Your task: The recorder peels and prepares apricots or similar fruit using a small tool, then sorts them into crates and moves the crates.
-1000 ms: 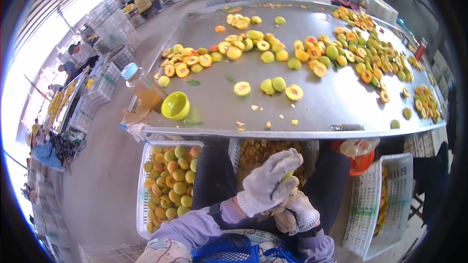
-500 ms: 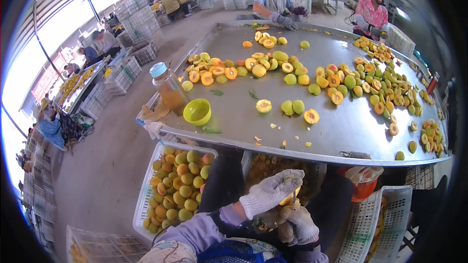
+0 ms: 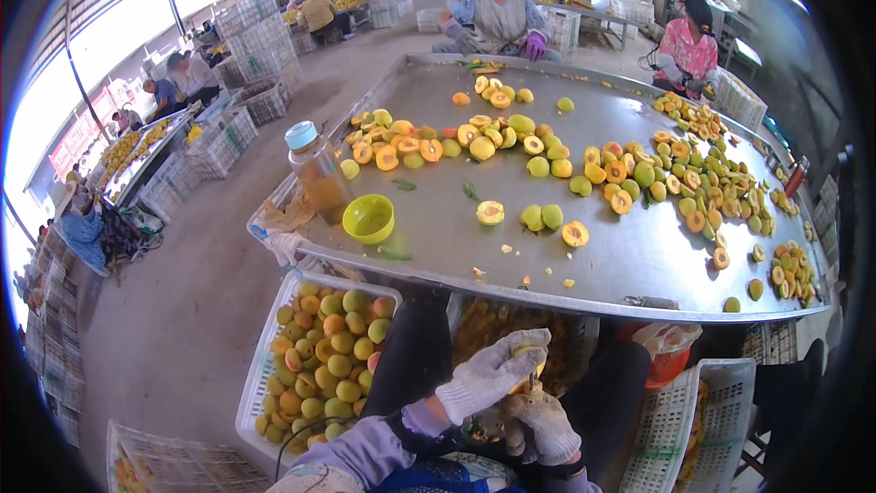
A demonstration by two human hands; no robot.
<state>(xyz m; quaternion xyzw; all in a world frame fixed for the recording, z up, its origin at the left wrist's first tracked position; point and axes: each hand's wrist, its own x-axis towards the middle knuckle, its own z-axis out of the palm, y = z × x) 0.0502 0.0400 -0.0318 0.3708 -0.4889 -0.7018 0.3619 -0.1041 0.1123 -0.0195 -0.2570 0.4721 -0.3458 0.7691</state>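
Observation:
My left hand [image 3: 495, 372], in a white knit glove, is closed round a cut yellow peach [image 3: 532, 370], mostly hidden by the fingers. Just below it, my right hand [image 3: 545, 424], in a stained glove, grips a slim metal tool [image 3: 532, 382] that meets the underside of the fruit. Its handle is hidden in the fist. Both hands are over my lap, above a crate [image 3: 585, 347] of dark yellowish scraps. Left of my knee, a white crate [image 3: 258, 367] is full of whole green, yellow and reddish peaches.
The metal table [image 3: 429, 260] ahead carries many peach halves [image 3: 620, 201], a green bowl [image 3: 369, 219], a blue-lidded bottle [image 3: 319, 178] and a dark-handled tool [image 3: 652, 302]. A red bucket [image 3: 671, 361] and white crate [image 3: 652, 420] stand right. Two co-workers sit across the table.
The view has shifted slightly. The co-worker opposite has sat up and drawn a hand back from the table top. My hands stay together at the peach.

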